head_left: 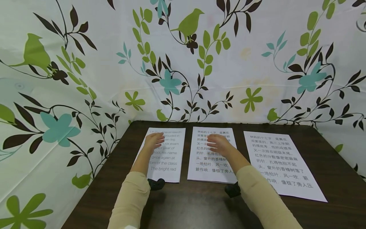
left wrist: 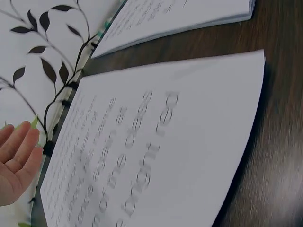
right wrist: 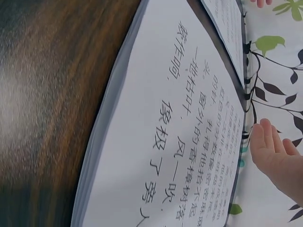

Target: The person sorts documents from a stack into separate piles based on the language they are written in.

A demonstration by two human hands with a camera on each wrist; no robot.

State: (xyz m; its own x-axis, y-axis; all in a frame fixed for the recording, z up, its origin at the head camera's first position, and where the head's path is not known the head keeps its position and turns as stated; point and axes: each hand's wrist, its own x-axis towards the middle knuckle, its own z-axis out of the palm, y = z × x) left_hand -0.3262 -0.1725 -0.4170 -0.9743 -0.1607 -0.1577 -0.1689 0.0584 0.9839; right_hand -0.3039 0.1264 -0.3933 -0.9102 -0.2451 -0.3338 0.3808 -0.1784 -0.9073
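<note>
My left hand (head_left: 153,142) hovers over the upper part of a sheet printed in English (head_left: 166,159), its fingers pointing inward to the right. Above the middle stack of paper with Chinese print (head_left: 206,173) is my right hand (head_left: 219,144), fingers pointing left. Neither hand holds anything. In the left wrist view the left fingers (left wrist: 21,151) look relaxed, raised over the paper's far edge. The right wrist view shows the right fingers (right wrist: 267,137) fairly straight, and the middle stack's several layered sheets at its near edge.
A third paper with Chinese print (head_left: 286,165) lies slanted at the right, partly behind the right sleeve (head_left: 260,197). All the papers lie on a dark wooden table (head_left: 188,206). A cloth with leaves and birds (head_left: 183,63) hangs behind the table and along its left side.
</note>
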